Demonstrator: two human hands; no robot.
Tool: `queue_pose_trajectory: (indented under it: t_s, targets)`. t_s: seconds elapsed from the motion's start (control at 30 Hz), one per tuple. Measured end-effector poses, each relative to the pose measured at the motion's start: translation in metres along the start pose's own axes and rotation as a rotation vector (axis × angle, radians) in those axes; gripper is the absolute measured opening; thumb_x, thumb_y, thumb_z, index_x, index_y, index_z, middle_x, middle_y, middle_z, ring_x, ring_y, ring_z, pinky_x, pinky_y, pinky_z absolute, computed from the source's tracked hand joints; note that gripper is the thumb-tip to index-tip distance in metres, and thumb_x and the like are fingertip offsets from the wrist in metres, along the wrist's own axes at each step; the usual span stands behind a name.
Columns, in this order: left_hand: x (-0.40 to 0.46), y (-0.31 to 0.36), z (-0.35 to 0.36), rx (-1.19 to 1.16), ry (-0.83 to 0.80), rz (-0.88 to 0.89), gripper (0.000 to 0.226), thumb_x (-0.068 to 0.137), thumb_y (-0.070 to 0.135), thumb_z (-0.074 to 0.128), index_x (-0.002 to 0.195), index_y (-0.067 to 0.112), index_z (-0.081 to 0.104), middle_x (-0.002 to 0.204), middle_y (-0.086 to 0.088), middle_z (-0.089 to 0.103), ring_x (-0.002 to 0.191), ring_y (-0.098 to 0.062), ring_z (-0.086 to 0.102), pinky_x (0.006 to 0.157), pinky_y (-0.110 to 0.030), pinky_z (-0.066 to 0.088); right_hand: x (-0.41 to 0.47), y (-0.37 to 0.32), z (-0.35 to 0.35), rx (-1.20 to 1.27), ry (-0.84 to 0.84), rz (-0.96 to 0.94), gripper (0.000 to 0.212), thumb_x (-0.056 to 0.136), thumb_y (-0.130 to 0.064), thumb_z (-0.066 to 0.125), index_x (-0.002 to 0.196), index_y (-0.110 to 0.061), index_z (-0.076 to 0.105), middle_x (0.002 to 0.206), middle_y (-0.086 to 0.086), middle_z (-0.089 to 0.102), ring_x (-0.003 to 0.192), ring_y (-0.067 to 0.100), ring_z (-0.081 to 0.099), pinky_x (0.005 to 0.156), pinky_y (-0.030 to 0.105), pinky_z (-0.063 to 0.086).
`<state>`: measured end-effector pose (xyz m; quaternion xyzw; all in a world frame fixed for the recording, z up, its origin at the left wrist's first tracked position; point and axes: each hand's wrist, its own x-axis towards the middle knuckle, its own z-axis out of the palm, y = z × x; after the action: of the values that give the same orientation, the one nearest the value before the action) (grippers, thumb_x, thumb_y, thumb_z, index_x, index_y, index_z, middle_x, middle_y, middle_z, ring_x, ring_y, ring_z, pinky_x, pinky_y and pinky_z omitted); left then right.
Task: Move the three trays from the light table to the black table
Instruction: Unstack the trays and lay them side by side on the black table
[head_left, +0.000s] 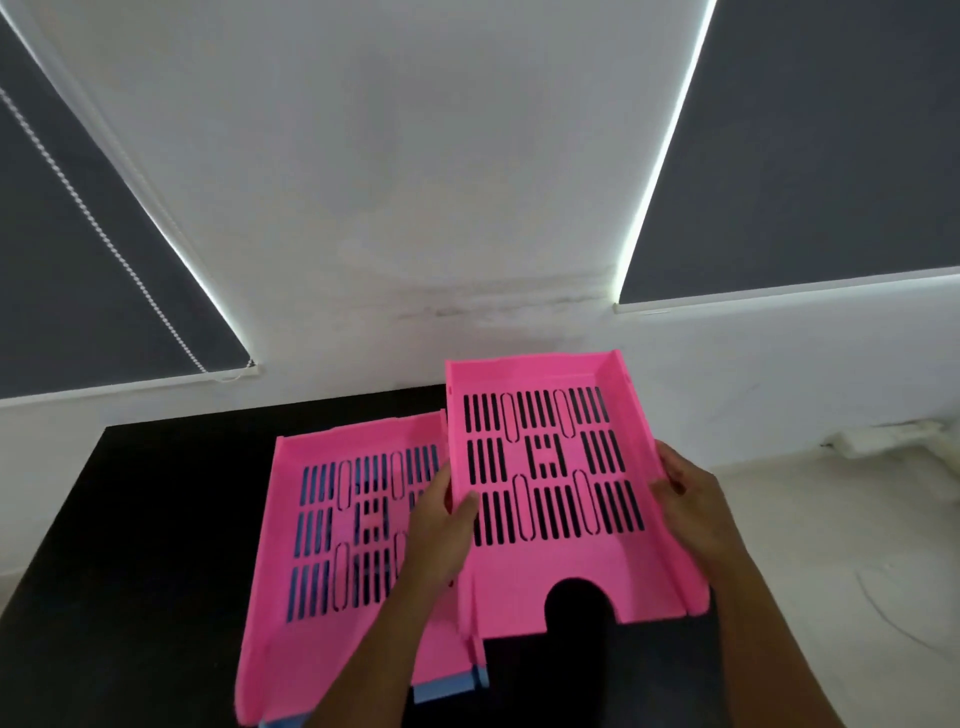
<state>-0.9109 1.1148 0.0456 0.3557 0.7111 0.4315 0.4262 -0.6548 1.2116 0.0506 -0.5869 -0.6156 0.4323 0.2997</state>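
I hold a pink slotted tray (550, 587) above the black table (145, 545), tilted slightly. My left hand (441, 535) grips its left wall and my right hand (691, 504) grips its right wall. To its left a second pink tray (332, 519) lies on the black table, stacked on a blue tray (447, 688) whose edge shows at the front and through the slots. The held tray overlaps the right edge of that stack.
A white wall (415, 182) rises just behind the table, with dark grey window blinds (78, 260) on both sides. Pale floor (857, 545) lies to the right, with a white object (883, 436) at the wall base.
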Motion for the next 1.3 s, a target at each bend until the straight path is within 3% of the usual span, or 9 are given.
queue_pose_trajectory:
  t_s: [0.13, 0.37, 0.5, 0.67, 0.8, 0.93, 1.03, 1.13, 1.3]
  targets:
    - [0.013, -0.011, 0.034, 0.036, -0.037, -0.1, 0.076, 0.082, 0.045, 0.061, 0.151, 0.03, 0.034, 0.155, -0.001, 0.044, 0.138, -0.023, 0.047, 0.113, -0.056, 0.038, 0.012, 0.024, -0.021, -0.044, 0.005, 0.056, 0.034, 0.101, -0.016, 0.045, 0.127, -0.025, 0.064, 0.098, -0.004, 0.074, 0.084, 0.007, 0.068, 0.077, 0.032, 0.055]
    - [0.007, -0.014, 0.064, 0.072, -0.028, -0.217, 0.08, 0.095, 0.023, 0.061, 0.158, 0.022, 0.013, 0.166, -0.005, 0.016, 0.147, -0.026, 0.032, 0.117, -0.046, 0.028, 0.02, 0.072, -0.013, -0.098, -0.079, 0.089, 0.04, 0.098, -0.005, 0.044, 0.125, -0.025, 0.065, 0.099, -0.006, 0.074, 0.086, 0.008, 0.07, 0.081, 0.038, 0.061]
    - [0.013, -0.023, 0.073, 0.095, -0.018, -0.26, 0.082, 0.095, 0.018, 0.06, 0.159, 0.021, 0.009, 0.165, -0.009, 0.021, 0.145, -0.026, 0.034, 0.114, -0.039, 0.031, 0.021, 0.081, -0.006, -0.075, -0.107, 0.13, 0.043, 0.095, 0.001, 0.043, 0.114, -0.031, 0.065, 0.096, -0.008, 0.073, 0.084, 0.005, 0.069, 0.063, 0.015, 0.05]
    - [0.024, -0.031, 0.08, 0.134, -0.044, -0.303, 0.081, 0.097, 0.014, 0.057, 0.159, 0.014, 0.006, 0.163, -0.013, 0.026, 0.124, -0.018, 0.056, 0.093, -0.015, 0.047, 0.028, 0.096, -0.003, -0.124, -0.087, 0.148, 0.04, 0.094, 0.0, 0.042, 0.11, -0.025, 0.069, 0.091, -0.002, 0.076, 0.082, 0.015, 0.073, 0.074, 0.034, 0.061]
    - [0.029, -0.04, 0.085, 0.156, -0.064, -0.326, 0.076, 0.098, 0.011, 0.053, 0.158, 0.011, 0.007, 0.162, -0.013, 0.028, 0.075, 0.008, 0.044, 0.037, 0.003, 0.034, 0.03, 0.097, 0.0, -0.159, -0.095, 0.174, 0.037, 0.097, -0.002, 0.041, 0.114, -0.021, 0.067, 0.09, 0.0, 0.074, 0.078, 0.011, 0.072, 0.062, 0.017, 0.054]
    - [0.026, -0.038, 0.082, 0.233, -0.075, -0.331, 0.076, 0.098, 0.012, 0.053, 0.158, 0.012, 0.007, 0.162, -0.013, 0.027, 0.122, -0.012, 0.053, 0.072, -0.004, 0.05, 0.029, 0.093, 0.001, -0.183, -0.082, 0.203, 0.03, 0.098, -0.003, 0.041, 0.109, -0.016, 0.066, 0.088, 0.0, 0.072, 0.074, 0.008, 0.069, 0.055, 0.011, 0.048]
    - [0.027, -0.036, 0.08, 0.215, -0.058, -0.286, 0.068, 0.094, 0.01, 0.057, 0.154, 0.017, 0.025, 0.155, -0.008, 0.042, 0.14, -0.024, 0.043, 0.113, -0.042, 0.04, 0.027, 0.089, 0.003, -0.182, -0.045, 0.226, 0.025, 0.098, -0.005, 0.043, 0.103, -0.014, 0.066, 0.087, 0.003, 0.073, 0.073, 0.012, 0.071, 0.057, 0.015, 0.051]
    - [0.027, -0.032, 0.075, 0.169, -0.037, -0.246, 0.06, 0.093, 0.009, 0.057, 0.148, 0.021, 0.035, 0.145, 0.006, 0.05, 0.131, -0.014, 0.049, 0.11, -0.043, 0.043, 0.024, 0.077, 0.007, -0.173, 0.049, 0.22, 0.02, 0.097, -0.009, 0.046, 0.095, -0.014, 0.066, 0.084, 0.003, 0.072, 0.07, 0.012, 0.069, 0.062, 0.027, 0.059]
    - [0.019, -0.016, 0.051, 0.061, -0.022, -0.193, 0.053, 0.098, 0.009, 0.052, 0.147, 0.019, 0.039, 0.128, 0.015, 0.047, 0.112, 0.001, 0.049, 0.092, -0.02, 0.045, 0.015, 0.045, 0.016, -0.131, 0.215, 0.176, 0.016, 0.099, -0.004, 0.046, 0.099, -0.011, 0.06, 0.085, 0.004, 0.058, 0.065, 0.007, 0.052, 0.058, 0.01, 0.036]
